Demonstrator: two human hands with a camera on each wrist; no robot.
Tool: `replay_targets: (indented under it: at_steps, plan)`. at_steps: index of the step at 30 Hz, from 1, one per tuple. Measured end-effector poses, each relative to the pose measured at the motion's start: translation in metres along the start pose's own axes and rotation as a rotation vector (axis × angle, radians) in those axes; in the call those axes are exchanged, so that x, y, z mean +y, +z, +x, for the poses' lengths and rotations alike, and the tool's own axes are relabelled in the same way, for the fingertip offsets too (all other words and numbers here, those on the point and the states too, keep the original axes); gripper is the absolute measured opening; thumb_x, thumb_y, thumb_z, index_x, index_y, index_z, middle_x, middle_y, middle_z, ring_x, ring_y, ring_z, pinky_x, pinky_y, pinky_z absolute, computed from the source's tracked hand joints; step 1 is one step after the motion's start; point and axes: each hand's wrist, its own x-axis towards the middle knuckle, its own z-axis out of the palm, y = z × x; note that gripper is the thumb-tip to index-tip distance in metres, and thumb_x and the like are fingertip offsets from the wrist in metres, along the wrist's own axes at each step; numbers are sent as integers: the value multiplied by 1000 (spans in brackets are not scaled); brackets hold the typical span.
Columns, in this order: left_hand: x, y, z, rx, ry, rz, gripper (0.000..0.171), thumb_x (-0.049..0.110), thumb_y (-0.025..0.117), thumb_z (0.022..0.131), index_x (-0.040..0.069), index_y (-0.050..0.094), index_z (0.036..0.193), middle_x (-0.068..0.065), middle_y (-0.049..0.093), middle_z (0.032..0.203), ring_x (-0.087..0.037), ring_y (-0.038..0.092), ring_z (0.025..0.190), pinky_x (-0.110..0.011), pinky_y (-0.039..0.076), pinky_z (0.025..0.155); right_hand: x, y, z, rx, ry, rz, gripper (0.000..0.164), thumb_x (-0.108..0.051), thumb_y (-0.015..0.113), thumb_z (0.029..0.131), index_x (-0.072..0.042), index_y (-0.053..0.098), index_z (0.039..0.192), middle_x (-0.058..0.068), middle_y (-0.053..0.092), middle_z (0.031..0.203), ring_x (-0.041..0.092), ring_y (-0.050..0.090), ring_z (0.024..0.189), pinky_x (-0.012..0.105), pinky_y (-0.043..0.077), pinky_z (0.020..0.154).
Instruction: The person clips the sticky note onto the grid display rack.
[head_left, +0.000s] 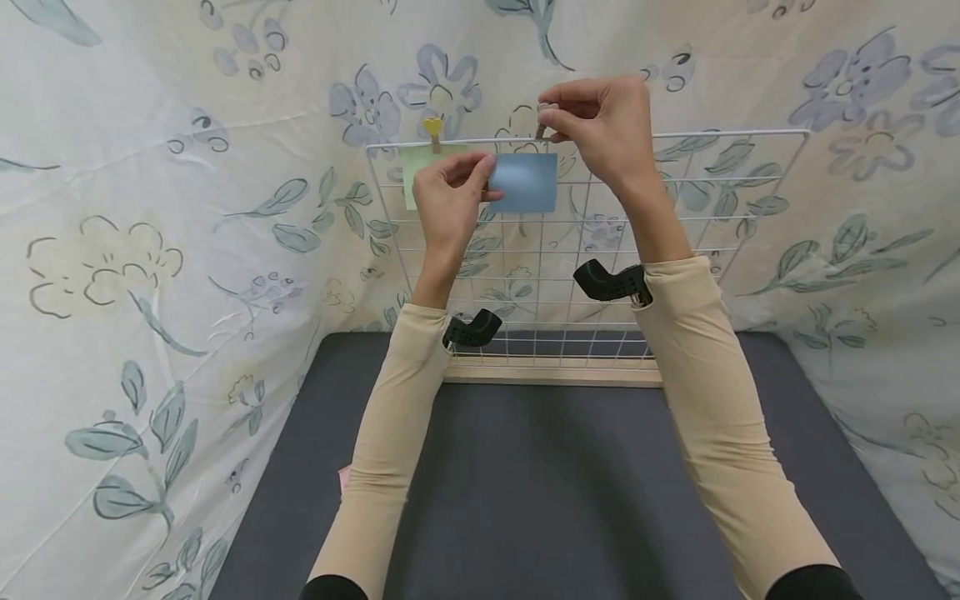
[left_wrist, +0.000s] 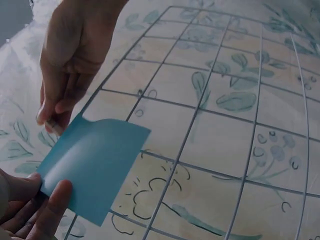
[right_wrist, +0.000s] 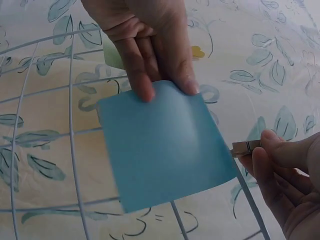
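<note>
A blue card (head_left: pixel 525 185) lies against the upper part of a white wire grid (head_left: pixel 600 221), its top edge close to the grid's top wire. My left hand (head_left: pixel 453 196) pinches the card by its left edge between thumb and fingers. At the card's upper right corner, my right hand (head_left: pixel 607 125) pinches a small wooden clothespin (right_wrist: pixel 246 148), its tip at the top wire by the card's edge. Whether the clothespin bites the card cannot be told. Left of the card, a pale green card (head_left: pixel 411 171) hangs from the top wire under a clothespin with a yellow heart (head_left: pixel 432 127).
The grid stands in a wooden base (head_left: pixel 555 372) at the back of a dark grey table (head_left: pixel 525 483). A floral cloth (head_left: pixel 187 208) hangs behind and at both sides. A bit of pink (head_left: pixel 344 477) shows beside the left sleeve.
</note>
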Motion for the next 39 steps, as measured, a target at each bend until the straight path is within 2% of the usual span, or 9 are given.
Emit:
replay_targets:
  at_steps: [3,9,12,16,23,28,39]
  plan:
    - [-3,0,3,24,-3,-12,17,1,69,90,-12,71,100,-25,70,94,-22,71,69,-32,63,61,-1,5,2,-25,13,10,20,-10,72,89,3,75,105,15,73,99,8,69,78,18,60,74]
    - [19,3,-4,20,-23,-23,15,-4,66,90,-16,69,99,-28,70,94,-27,72,72,-33,63,63,-1,10,4,-46,25,-5,21,-10,71,89,3,75,105,16,73,100,11,70,81,18,60,72]
    - [22,5,-4,19,-25,-23,15,-4,66,90,-16,69,99,-27,70,95,-27,72,73,-31,63,63,-3,11,4,-54,25,-25,21,-10,71,89,3,74,106,18,72,104,9,70,82,19,60,73]
    - [18,8,-1,11,-26,-28,15,-4,66,90,-17,68,98,-28,70,94,-27,71,72,-31,63,63,-4,12,4,-66,27,-42,21,-9,70,90,4,74,106,18,72,105,11,70,81,18,59,73]
    - [-4,8,6,14,-18,-38,15,-1,68,90,-13,70,98,-26,71,94,-22,71,65,-31,63,59,-5,13,4,-76,39,-52,22,-10,70,90,3,74,107,18,72,102,10,66,70,16,57,66]
    - [-5,8,7,16,26,-37,16,2,69,90,-12,71,97,-24,71,92,-19,69,62,-32,62,57,-5,13,4,-79,35,-64,22,-11,70,91,2,74,108,18,72,101,8,65,70,16,56,64]
    - [-12,7,12,-6,24,-73,19,1,70,89,-13,70,101,-25,70,97,-23,71,74,-31,63,63,-2,14,4,-98,28,-84,22,-13,72,90,0,75,108,17,73,103,9,66,72,15,54,58]
